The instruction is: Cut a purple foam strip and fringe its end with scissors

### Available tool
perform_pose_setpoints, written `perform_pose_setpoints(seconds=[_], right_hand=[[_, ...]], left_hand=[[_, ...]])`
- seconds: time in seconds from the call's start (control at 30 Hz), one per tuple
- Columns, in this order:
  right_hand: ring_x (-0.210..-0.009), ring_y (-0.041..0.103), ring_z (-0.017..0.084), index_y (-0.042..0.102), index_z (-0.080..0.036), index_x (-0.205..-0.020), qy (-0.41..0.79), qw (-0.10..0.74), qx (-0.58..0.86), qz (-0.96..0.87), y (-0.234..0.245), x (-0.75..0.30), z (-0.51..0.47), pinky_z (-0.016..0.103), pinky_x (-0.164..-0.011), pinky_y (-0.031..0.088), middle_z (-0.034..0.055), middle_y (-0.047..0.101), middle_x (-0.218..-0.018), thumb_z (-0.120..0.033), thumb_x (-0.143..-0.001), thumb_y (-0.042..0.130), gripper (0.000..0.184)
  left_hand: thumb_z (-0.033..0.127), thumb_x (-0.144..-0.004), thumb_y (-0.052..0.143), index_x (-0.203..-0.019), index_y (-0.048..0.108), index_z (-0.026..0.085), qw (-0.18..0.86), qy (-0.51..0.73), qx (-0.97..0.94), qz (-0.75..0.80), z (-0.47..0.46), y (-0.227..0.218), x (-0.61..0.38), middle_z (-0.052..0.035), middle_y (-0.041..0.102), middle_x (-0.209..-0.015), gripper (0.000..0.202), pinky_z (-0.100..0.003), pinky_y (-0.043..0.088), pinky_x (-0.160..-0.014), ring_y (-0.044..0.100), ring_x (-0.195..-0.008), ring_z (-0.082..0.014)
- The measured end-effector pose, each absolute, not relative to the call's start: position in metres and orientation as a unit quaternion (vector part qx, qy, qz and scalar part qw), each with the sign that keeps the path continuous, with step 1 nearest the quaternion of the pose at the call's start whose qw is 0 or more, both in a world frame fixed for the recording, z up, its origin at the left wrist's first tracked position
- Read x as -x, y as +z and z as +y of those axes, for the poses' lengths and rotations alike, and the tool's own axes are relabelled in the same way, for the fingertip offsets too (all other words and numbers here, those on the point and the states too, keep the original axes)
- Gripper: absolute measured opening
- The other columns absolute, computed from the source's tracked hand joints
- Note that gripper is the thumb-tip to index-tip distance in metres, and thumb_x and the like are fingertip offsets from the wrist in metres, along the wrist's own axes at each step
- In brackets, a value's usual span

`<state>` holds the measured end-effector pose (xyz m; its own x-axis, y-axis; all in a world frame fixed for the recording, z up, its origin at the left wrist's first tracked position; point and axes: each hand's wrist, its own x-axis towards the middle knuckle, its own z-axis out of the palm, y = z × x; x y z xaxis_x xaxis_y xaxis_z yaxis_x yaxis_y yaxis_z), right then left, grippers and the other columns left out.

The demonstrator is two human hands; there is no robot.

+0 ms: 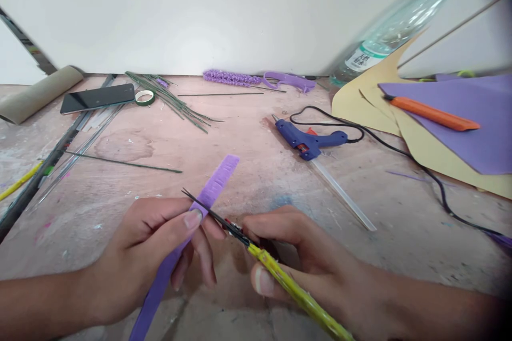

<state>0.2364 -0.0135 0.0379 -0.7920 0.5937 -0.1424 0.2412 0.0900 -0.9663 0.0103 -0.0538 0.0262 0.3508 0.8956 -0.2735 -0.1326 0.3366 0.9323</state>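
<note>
Closest to us, our left hand (160,253) is pinching a purple crepe paper strip (188,224), thumb pressed flat on top and the other fingers curled under it; the strip runs from the bottom edge up past the thumb and its fringed end sticks out over the table (248,181). Our right hand (296,261) has its fingers closed around yellow-handled scissors (280,277), and the dark blades cross right over the strip just beside the left thumb. A bit further out there's a blue glue gun (310,141) lying on its side with a clear glue stick (344,197) poking out the back and a black cord (400,154) snaking off to the right. Left of that, one loose green wire (124,162). Over on the right we've got tan and purple foam sheets (460,128) with an orange utility knife (434,113) on top. Toward the wall: a phone (98,98), a roll of green tape (144,97), a bundle of green wires (172,98), a finished purple flower spike (230,78), purple scissors (288,81) and a clear plastic bottle (396,26) with a teal cap; its label has writing but it's too blurry to read.
</note>
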Motion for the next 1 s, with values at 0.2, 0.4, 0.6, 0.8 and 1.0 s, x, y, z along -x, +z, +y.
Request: perform_pose_setpoints(seconds=[0.2,0.4,0.6,0.8,1.0], right_hand=[[-0.063,0.034,0.01,0.044,-0.019,-0.065,0.64,0.159,0.307,-0.686,0.035,-0.238,-0.011,0.028,-0.058,0.03,-0.004,0.037,-0.066,-0.069,-0.094,0.06,0.06],[-0.058,0.029,0.011,0.042,-0.02,-0.064,0.602,0.194,0.319,-0.706,0.038,-0.237,-0.011,0.026,-0.052,0.027,-0.0042,0.031,-0.062,-0.072,-0.095,0.056,0.062],[-0.054,0.034,0.012,0.04,-0.022,-0.066,0.458,0.217,0.299,-0.808,0.029,-0.241,-0.01,0.03,-0.052,0.026,-0.0031,0.039,-0.058,-0.057,-0.091,0.064,0.049],[-0.054,0.035,0.01,0.038,-0.021,-0.068,0.388,0.208,0.308,-0.843,0.03,-0.239,-0.012,0.028,-0.054,0.025,-0.0044,0.041,-0.058,-0.055,-0.093,0.061,0.048],[-0.052,0.031,0.01,0.038,-0.021,-0.066,0.411,0.212,0.295,-0.836,0.031,-0.237,-0.014,0.028,-0.054,0.026,-0.0045,0.04,-0.057,-0.061,-0.097,0.055,0.053]], left_hand=[[0.05,-0.093,0.069,-0.084,0.074,0.015,0.703,0.38,-0.425,0.426,-0.053,0.027,-0.01,-0.0065,0.075,-0.066,0.037,-0.017,0.047,-0.047,0.056,-0.048,-0.01],[0.05,-0.093,0.07,-0.09,0.074,0.015,0.669,0.402,-0.427,0.457,-0.052,0.026,-0.01,-0.0045,0.074,-0.063,0.035,-0.016,0.046,-0.044,0.054,-0.044,-0.0098],[0.05,-0.094,0.07,-0.075,0.074,0.016,0.646,0.414,-0.449,0.457,-0.053,0.03,-0.01,-0.0038,0.074,-0.062,0.039,-0.015,0.046,-0.044,0.055,-0.044,-0.0084],[0.047,-0.1,0.063,-0.077,0.078,0.017,0.625,0.41,-0.505,0.431,-0.057,0.023,-0.008,-0.0047,0.075,-0.068,0.042,-0.015,0.047,-0.045,0.056,-0.047,-0.0088],[0.049,-0.103,0.058,-0.076,0.079,0.016,0.612,0.396,-0.538,0.424,-0.057,0.019,-0.008,-0.0055,0.074,-0.066,0.047,-0.016,0.045,-0.045,0.056,-0.046,-0.0087]])
